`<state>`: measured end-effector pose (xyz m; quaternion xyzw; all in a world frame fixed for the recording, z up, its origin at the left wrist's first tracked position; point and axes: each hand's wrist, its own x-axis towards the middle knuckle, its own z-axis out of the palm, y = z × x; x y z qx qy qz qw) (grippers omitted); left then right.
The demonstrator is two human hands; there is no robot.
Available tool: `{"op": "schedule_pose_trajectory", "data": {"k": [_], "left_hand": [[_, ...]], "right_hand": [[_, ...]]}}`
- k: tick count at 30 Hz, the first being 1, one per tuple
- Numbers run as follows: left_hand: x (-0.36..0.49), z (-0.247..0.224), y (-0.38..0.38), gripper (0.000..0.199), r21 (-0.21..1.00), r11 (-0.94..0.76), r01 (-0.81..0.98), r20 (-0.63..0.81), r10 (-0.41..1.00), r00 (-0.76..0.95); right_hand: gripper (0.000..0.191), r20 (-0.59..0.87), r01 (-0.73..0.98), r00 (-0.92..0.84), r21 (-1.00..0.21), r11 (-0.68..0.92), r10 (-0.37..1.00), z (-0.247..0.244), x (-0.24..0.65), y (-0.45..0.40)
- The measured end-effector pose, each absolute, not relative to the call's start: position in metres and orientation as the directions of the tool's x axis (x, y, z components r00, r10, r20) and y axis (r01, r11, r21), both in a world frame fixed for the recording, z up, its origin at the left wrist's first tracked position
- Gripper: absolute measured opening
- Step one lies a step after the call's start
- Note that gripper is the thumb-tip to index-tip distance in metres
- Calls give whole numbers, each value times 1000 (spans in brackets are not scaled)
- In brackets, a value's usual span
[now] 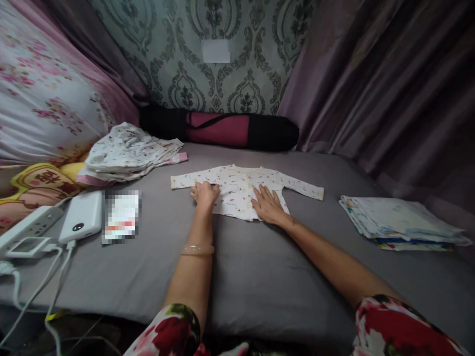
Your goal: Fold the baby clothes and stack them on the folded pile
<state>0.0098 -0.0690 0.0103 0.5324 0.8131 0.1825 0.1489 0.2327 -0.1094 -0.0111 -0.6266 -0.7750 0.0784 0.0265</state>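
Small printed shirt (237, 190) spread flat on a gray sheet (260, 277)
Head view: its long axis runs crosswise, sleeve to sleeve. Neither hand is nearer; both touch it: left hand (206, 194) curled at the left side edge, pinching or not I cannot tell; right hand (268, 204) open, palm down on the front.

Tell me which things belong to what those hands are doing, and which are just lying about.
Part of it:
- small printed shirt, spread under the left hand and right hand
- perhaps the crumpled clothes and folded stack, both untouched

Apparently lying about:
- white power bank
- power strip
- black-and-maroon bag
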Motion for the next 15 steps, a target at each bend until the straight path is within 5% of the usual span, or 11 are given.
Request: {"op": "schedule_pose_trajectory", "data": {"k": [10, 15], "left_hand": [[8, 10, -66, 31, 467, 393, 793, -116, 916, -385], [6, 2, -59, 27, 475, 378, 795, -101, 920, -378]], "right_hand": [[60, -77, 913, -395, -141, 383, 915, 7, 237, -180], [40, -55, 897, -426, -155, 413, 903, 35, 219, -172]]}}
